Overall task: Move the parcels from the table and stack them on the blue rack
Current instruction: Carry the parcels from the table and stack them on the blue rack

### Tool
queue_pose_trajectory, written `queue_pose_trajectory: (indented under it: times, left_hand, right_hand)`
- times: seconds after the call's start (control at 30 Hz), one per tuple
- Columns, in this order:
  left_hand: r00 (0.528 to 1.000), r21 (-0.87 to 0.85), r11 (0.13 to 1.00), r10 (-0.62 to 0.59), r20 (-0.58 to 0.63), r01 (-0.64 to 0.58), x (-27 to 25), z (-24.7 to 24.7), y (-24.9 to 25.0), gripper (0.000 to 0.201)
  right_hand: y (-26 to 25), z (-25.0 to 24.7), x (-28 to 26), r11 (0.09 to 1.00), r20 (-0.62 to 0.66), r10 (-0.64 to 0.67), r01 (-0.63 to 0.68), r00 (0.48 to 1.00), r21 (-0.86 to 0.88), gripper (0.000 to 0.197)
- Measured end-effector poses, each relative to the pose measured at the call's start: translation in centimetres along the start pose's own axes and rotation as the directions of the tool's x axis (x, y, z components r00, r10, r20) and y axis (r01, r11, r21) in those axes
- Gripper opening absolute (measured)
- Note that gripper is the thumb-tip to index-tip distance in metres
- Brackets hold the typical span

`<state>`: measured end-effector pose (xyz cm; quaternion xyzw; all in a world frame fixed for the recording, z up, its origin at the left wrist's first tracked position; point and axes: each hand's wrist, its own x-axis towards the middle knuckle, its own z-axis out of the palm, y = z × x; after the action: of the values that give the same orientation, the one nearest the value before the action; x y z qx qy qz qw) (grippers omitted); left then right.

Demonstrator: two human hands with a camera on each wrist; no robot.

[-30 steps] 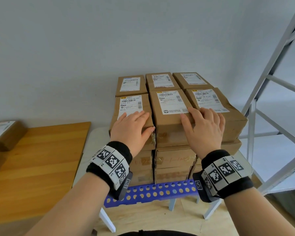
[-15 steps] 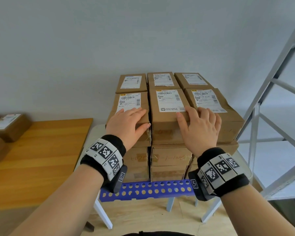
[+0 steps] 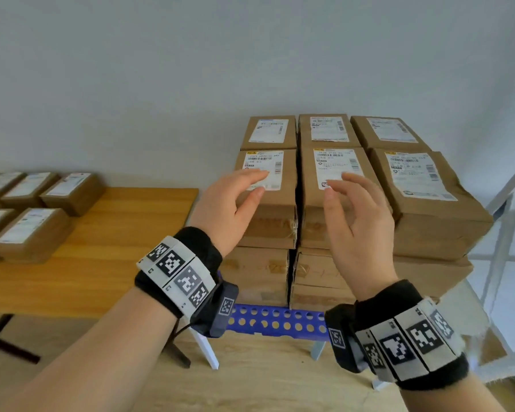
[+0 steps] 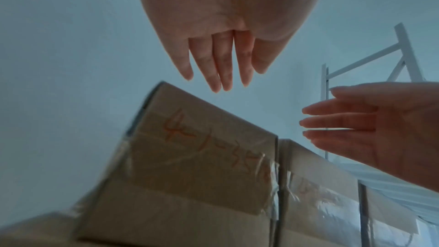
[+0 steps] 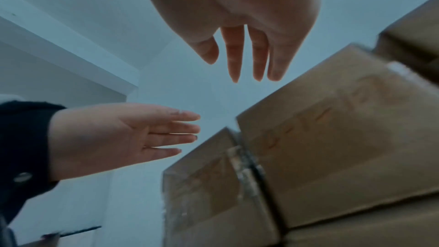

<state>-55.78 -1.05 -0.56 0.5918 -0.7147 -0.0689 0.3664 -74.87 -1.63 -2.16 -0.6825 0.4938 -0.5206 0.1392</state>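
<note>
Brown cardboard parcels with white labels are stacked several high on the blue perforated rack. The front left top parcel and the front middle top parcel stand side by side. My left hand hovers over the left one, fingers straight, holding nothing. Lifted just above the middle parcel, my right hand is also empty with relaxed fingers. Both wrist views show my left hand and right hand clear of the parcels' top edges. More parcels lie on the wooden table at the left.
A white metal shelf frame stands close on the right of the rack. The wall runs right behind the stack. The table's dark leg and the rack's white legs stand on the wooden floor below.
Both hands lay flat on the front top parcels; now they have lifted off and drawn back slightly. The view has swung left, bringing more of the table's parcels into sight.
</note>
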Motion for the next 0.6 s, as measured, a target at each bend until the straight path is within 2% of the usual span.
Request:
queue_pose_trajectory:
  times: [0.1,0.37,0.5,0.6]
  left_hand:
    - [0.999,0.026,0.999,-0.029,-0.046,0.030,-1.6,-1.7,-1.4,0.035]
    - [0.973,0.052,0.977,-0.199,-0.122,0.206,-7.1,-8.3,-7.1,0.035]
    - [0.944,0.031,0.957,-0.278,-0.177,0.288,-10.6,-13.1,-10.7,0.035]
    - [0.927,0.033,0.943,-0.320,-0.195,0.332,-13.5,-17.4,-14.1,0.035]
  right_hand:
    - [-1.8,2.7,-0.9,0.989,0.031,-0.082,0.078,0.996,0.127,0.020]
    - [-7.3,10.4,-3.1,0.970,0.223,-0.089,0.034,0.971,0.241,0.012]
    - [-12.2,15.4,-4.7,0.957,0.320,-0.112,0.015,0.941,0.291,0.012]
    - [-16.5,19.9,-6.4,0.944,0.338,-0.154,0.037,0.928,0.328,0.012]
